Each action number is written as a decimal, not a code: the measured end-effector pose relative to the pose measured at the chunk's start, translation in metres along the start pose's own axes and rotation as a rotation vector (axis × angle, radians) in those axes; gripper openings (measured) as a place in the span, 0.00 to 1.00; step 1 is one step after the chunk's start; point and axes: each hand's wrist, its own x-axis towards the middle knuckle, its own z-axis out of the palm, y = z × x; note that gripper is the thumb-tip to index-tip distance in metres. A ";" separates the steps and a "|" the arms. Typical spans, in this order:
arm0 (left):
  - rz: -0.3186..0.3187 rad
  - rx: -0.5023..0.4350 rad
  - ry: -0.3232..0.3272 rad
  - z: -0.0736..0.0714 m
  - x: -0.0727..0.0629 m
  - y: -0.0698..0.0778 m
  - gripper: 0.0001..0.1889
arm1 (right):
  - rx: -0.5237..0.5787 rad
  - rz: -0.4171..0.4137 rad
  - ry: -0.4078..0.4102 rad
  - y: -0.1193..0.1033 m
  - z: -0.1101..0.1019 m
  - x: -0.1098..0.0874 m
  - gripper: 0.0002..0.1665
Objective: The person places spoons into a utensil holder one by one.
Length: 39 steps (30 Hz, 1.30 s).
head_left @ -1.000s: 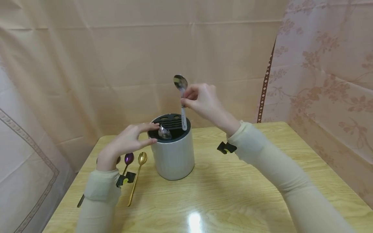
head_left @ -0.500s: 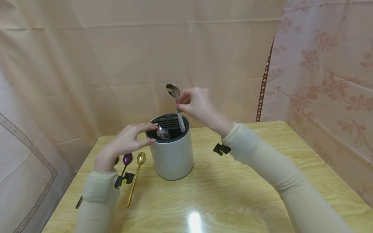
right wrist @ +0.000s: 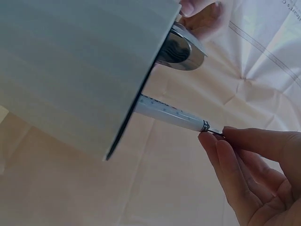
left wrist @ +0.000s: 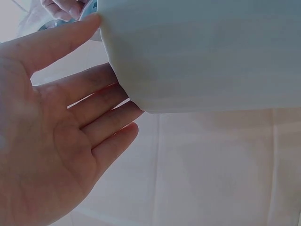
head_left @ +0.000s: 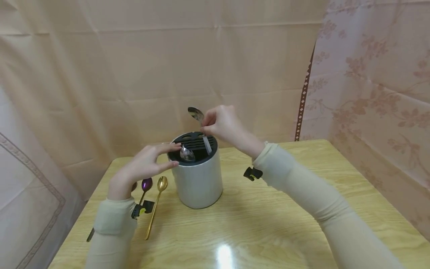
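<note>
One right hand [head_left: 223, 121] pinches one white-handled spoon [head_left: 206, 145]; straight-fingered left hand [head_left: 142, 164] touches one holder [head_left: 198, 186].

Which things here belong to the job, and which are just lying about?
In the job:
white-handled spoon, pinched in right grip
pot, left grip at rim
steel spoon in the pot

Lying about, possibly wanted later:
gold spoon
purple spoon
mostly hidden utensil

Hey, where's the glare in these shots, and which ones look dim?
Head view: a white glare patch on the table, near the bottom edge; left wrist view: dim, the holder greyish, the upper-left corner washed out; right wrist view: also dim, with dark reflections in the standing spoon's bowl.
</note>
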 end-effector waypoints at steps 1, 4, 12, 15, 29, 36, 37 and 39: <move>0.001 -0.002 0.001 0.000 0.000 0.000 0.29 | -0.007 0.004 -0.004 0.001 0.000 0.000 0.01; 0.009 0.000 0.006 0.000 0.001 0.000 0.29 | -0.019 0.024 -0.018 0.003 0.002 -0.001 0.02; 0.015 0.014 0.005 0.000 0.002 0.000 0.28 | 0.010 0.065 -0.047 0.010 0.006 -0.002 0.02; 0.015 0.022 0.008 0.000 0.003 -0.001 0.28 | 0.009 0.067 -0.054 0.012 0.008 -0.002 0.02; -0.002 0.027 0.001 0.001 0.005 -0.001 0.29 | 0.046 0.098 -0.098 0.023 0.014 0.000 0.02; -0.013 0.028 -0.009 0.000 0.006 -0.001 0.29 | 0.034 0.097 -0.116 0.029 0.016 0.002 0.03; -0.013 0.028 -0.010 0.000 0.006 -0.001 0.29 | 0.030 0.099 -0.123 0.030 0.016 0.002 0.03; -0.012 0.028 -0.010 0.000 0.007 -0.001 0.29 | 0.027 0.108 -0.138 0.031 0.016 0.002 0.03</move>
